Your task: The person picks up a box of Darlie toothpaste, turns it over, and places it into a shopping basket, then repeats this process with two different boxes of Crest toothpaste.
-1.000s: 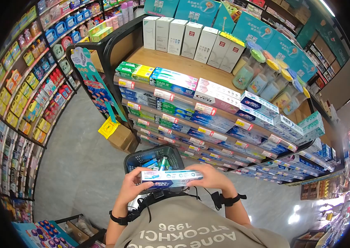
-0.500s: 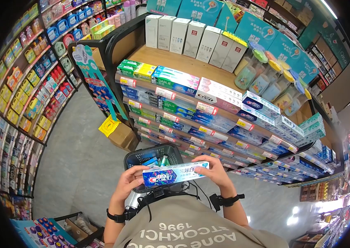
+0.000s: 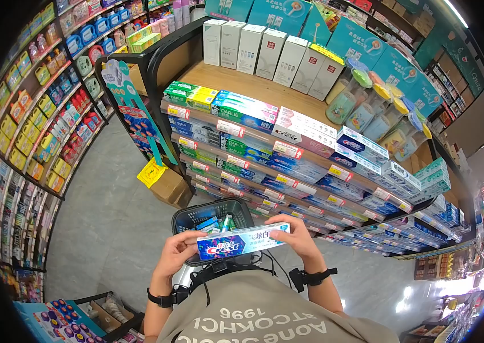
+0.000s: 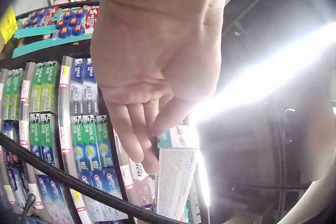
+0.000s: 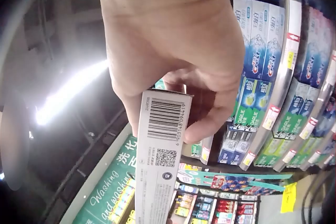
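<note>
Both hands hold a Crest toothpaste box (image 3: 242, 242), blue and white, level in front of the body with its printed front turned toward me. My left hand (image 3: 176, 250) grips the end with the Crest logo, and my right hand (image 3: 298, 239) pinches the other end, thumb on the front. In the left wrist view, the left hand (image 4: 157, 61) has thumb and fingers at the box's end (image 4: 176, 182). Barcode and small print show on the box (image 5: 157, 166) in the right wrist view, below the right hand (image 5: 178, 40).
Beyond the hands sits a dark shopping basket (image 3: 183, 219) containing several blue and green packs (image 3: 212, 224). Ahead stands a tiered shelf (image 3: 236, 130) of toothpaste boxes. A cardboard carton (image 3: 168, 188) is on the floor at its left end. Shelves of bottles (image 3: 36, 123) line the left.
The box has been turned in both hands: first a narrow side showed, then the front with its print upside down, and now the Crest logo reads upright. Both hands still hold its ends.
</note>
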Available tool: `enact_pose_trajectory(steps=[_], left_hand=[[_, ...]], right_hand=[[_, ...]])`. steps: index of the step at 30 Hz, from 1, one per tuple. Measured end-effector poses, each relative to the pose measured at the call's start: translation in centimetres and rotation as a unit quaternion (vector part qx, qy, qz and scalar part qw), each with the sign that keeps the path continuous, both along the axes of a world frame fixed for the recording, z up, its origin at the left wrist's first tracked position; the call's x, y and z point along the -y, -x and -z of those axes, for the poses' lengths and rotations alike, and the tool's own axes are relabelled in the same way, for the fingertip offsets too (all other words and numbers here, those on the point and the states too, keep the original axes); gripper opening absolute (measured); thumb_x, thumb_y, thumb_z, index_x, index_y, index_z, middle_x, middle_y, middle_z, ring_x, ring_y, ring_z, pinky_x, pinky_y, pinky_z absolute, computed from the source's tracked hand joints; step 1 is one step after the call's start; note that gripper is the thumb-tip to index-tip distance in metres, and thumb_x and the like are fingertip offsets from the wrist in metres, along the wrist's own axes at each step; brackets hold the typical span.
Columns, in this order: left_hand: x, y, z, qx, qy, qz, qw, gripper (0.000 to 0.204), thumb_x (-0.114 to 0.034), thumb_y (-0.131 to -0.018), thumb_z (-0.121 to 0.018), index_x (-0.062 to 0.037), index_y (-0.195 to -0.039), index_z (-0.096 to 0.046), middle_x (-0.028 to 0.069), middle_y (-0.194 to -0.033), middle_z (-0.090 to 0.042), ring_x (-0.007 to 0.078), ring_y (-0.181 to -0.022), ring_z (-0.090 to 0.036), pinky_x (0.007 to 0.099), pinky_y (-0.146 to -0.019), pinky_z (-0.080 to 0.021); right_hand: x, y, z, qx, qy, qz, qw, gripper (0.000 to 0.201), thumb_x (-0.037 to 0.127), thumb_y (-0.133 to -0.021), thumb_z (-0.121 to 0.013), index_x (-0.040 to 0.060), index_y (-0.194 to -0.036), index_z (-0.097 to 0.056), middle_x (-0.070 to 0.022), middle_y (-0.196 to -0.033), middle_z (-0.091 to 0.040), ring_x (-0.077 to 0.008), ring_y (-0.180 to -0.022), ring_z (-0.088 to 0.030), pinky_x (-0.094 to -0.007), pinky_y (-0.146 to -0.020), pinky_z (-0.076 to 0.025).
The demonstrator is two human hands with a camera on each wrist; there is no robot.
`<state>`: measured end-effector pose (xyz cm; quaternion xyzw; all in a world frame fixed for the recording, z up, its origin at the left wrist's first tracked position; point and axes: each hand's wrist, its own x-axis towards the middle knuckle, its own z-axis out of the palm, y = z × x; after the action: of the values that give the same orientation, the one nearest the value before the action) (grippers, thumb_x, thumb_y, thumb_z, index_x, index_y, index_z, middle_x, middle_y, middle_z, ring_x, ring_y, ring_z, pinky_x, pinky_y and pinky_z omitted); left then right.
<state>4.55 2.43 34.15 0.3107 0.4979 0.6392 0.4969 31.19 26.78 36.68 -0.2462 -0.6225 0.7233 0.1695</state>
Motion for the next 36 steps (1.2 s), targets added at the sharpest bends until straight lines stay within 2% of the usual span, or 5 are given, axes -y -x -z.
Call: enact_pose_trajectory(steps=[3, 9, 12, 15, 36], left_hand=[[0.1, -0.1, -0.1, -0.006, 0.001, -0.005, 1.0, 0.034, 0.004, -0.092, -0.069, 0.0043, -0.127, -0.067, 0.0134, -0.116, -0.075, 0.0154, -0.103, -0.071, 0.0277, -0.091, -0.055], [0.2, -0.1, -0.8, -0.012, 0.028, 0.04, 0.999, 0.03, 0.001, -0.092, -0.071, 0.0047, -0.122, -0.07, 0.0126, -0.111, -0.077, 0.0154, -0.097, -0.072, 0.0279, -0.088, -0.056], [0.2, 0.0, 0.1, -0.026, 0.02, 0.012, 0.999, 0.031, -0.001, -0.093, -0.071, 0.005, -0.123, -0.069, 0.0136, -0.112, -0.076, 0.0159, -0.098, -0.072, 0.0288, -0.089, -0.056], [0.3, -0.2, -0.2, 0.026, 0.008, 0.0, 1.0, 0.032, -0.003, -0.094, -0.069, 0.0052, -0.125, -0.068, 0.0146, -0.113, -0.076, 0.0167, -0.101, -0.072, 0.0297, -0.091, -0.055], [0.5, 0.1, 0.3, 0.058, -0.009, 0.024, 0.998, 0.037, -0.004, -0.092, -0.072, 0.0072, -0.127, -0.068, 0.0167, -0.115, -0.076, 0.018, -0.102, -0.071, 0.031, -0.093, -0.054]], right_hand=[[0.0, -0.1, -0.1, 0.0, 0.012, 0.002, 1.0, 0.031, 0.015, -0.09, -0.08, 0.0018, -0.117, -0.072, -0.0051, -0.113, -0.071, -0.0126, -0.103, -0.066, -0.028, -0.09, -0.053], [0.3, 0.0, 0.2, 0.004, 0.045, -0.022, 0.999, 0.032, 0.017, -0.09, -0.079, 0.0018, -0.117, -0.071, -0.0056, -0.11, -0.072, -0.0124, -0.1, -0.068, -0.0276, -0.088, -0.053], [0.6, 0.1, 0.2, -0.001, 0.039, -0.006, 0.999, 0.034, 0.021, -0.09, -0.078, 0.0014, -0.117, -0.071, -0.0064, -0.106, -0.073, -0.0119, -0.097, -0.068, -0.0269, -0.087, -0.053], [0.4, 0.0, 0.5, -0.003, 0.047, 0.009, 0.999, 0.035, 0.021, -0.089, -0.078, 0.0014, -0.117, -0.07, -0.0061, -0.104, -0.073, -0.012, -0.096, -0.068, -0.0266, -0.086, -0.052], [0.3, -0.2, 1.1, -0.022, 0.092, 0.016, 0.995, 0.034, 0.022, -0.09, -0.078, 0.0002, -0.116, -0.07, -0.0066, -0.103, -0.073, -0.0135, -0.094, -0.069, -0.0274, -0.086, -0.052]])
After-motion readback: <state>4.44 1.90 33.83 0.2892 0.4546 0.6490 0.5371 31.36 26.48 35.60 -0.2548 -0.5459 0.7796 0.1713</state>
